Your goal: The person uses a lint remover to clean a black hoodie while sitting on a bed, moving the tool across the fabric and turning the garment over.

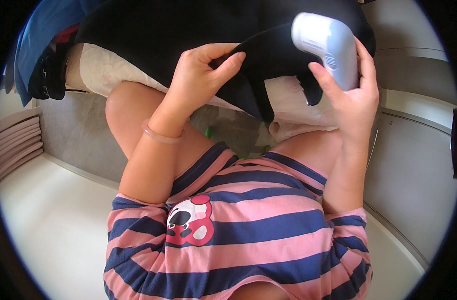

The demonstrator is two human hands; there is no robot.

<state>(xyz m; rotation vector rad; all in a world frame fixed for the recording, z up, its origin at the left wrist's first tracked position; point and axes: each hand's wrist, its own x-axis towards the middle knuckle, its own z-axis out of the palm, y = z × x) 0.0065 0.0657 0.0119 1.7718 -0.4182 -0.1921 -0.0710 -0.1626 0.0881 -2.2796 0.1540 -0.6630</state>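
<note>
A black garment [188,35] lies spread across the surface before me, with a metal zipper [303,90] along one edge near its right end. My left hand [201,72] pinches a fold of the garment between thumb and fingers. Wrapped round a pale blue and white fabric shaver [338,47] is my right hand [356,95], its thumb beside the ribbed switch. The white round head of the shaver is held over the black cloth, tilted to the left. Whether the head touches the cloth cannot be made out.
A white patterned cover [106,70] shows beneath the garment, above my knees. Blue cloth [31,55] and dark clothing hang at the far left. A grey panel [413,155] stands at the right. Stacked pinkish slats [18,142] are at the left rim.
</note>
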